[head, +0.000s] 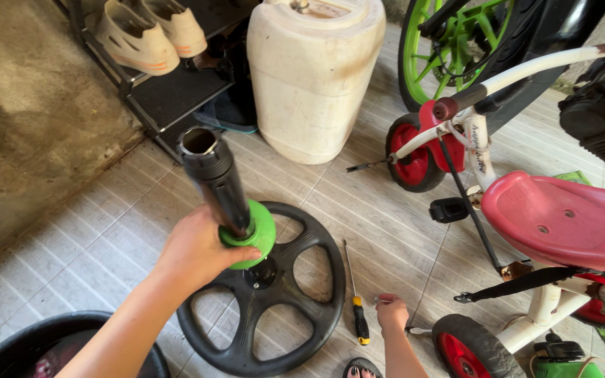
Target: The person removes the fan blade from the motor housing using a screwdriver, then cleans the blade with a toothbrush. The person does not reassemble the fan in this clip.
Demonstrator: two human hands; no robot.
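Left hand (197,253) clamped round green collar (255,234) of black pole (213,175), held upright over hub of round base (260,294) on floor tiles. Right hand (392,313) low, pinching small part beside screwdriver (356,301). Mid-fitting; probably needs pole aligned, then fastened. Tricycle (540,217) beyond.

Home porch or entryway, used as a makeshift repair spot — indicated by tiled floor (106,231), shoe rack (169,91) with sandals (134,38), large white plastic jerrycan (313,73), child's red tricycle (540,217) and green bike wheel (449,49) parked alongside. Screwdriver (357,301) left on the floor — no bench seen.
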